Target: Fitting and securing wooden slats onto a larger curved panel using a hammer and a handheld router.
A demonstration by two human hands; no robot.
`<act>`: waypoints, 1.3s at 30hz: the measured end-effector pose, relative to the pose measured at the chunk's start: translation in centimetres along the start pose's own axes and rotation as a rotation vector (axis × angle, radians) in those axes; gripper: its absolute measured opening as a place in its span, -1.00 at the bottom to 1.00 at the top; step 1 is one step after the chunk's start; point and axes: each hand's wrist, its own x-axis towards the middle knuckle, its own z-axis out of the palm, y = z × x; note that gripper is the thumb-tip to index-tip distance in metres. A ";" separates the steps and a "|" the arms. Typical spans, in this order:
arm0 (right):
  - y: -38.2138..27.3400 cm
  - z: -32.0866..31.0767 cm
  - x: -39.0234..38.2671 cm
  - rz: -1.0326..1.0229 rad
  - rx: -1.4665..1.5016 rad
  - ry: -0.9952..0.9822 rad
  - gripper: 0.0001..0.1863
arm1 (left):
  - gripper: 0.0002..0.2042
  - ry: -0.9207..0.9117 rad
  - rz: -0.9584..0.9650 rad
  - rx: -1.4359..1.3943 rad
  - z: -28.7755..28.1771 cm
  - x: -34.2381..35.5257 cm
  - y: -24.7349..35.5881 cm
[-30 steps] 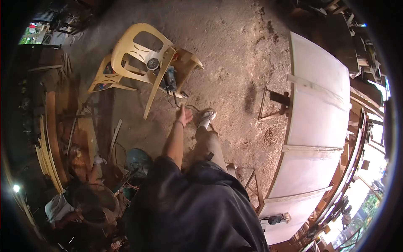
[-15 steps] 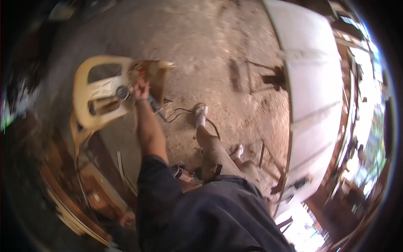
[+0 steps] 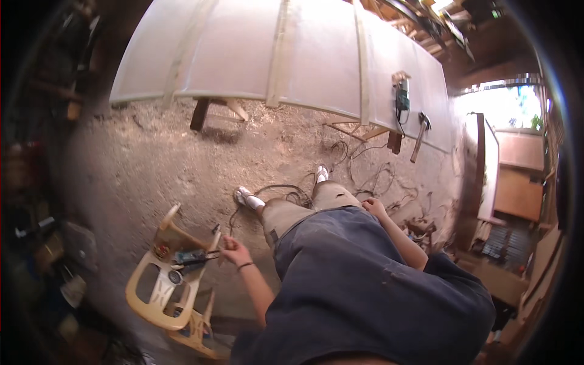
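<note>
My left hand [image 3: 234, 251] is just to the right of a cream plastic chair [image 3: 141, 286], its fingers curled together. Whatever they may hold is too small to make out. On the chair lie a teal-and-black power tool [image 3: 191, 257], a round dark disc [image 3: 174, 277] and a small red item [image 3: 160, 250]. My right hand [image 3: 375, 208] hangs beside my right thigh, its back showing and its fingers partly hidden. Farther off, a green power tool [image 3: 402, 97] and a hammer [image 3: 420, 135] rest on a long pale panel [image 3: 316, 61].
Wooden trestles [image 3: 202, 114] hold up the panel across the far side. Dark cables [image 3: 292, 191] snake over the dirt floor around my feet. Boards [image 3: 517, 194] stand at the right, and cluttered items [image 3: 73, 286] line the dim left side.
My view has swung right, so the panel now lies ahead and the chair sits lower left. My left hand has drawn back from over the chair, and my right hand has come into view.
</note>
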 end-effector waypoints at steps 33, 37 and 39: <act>16.1 -4.3 19.8 0.006 0.482 -0.136 -0.70 | -0.67 -0.019 0.192 0.410 -0.3 -28.1 -18.4; 12.2 -8.0 22.9 -0.163 0.392 -0.228 -0.72 | -0.63 -0.421 0.389 0.455 -1.4 -32.3 -19.4; 13.4 -11.9 24.2 -0.061 0.695 -0.323 -0.72 | -0.66 -0.331 0.767 0.602 -0.3 -32.6 -25.0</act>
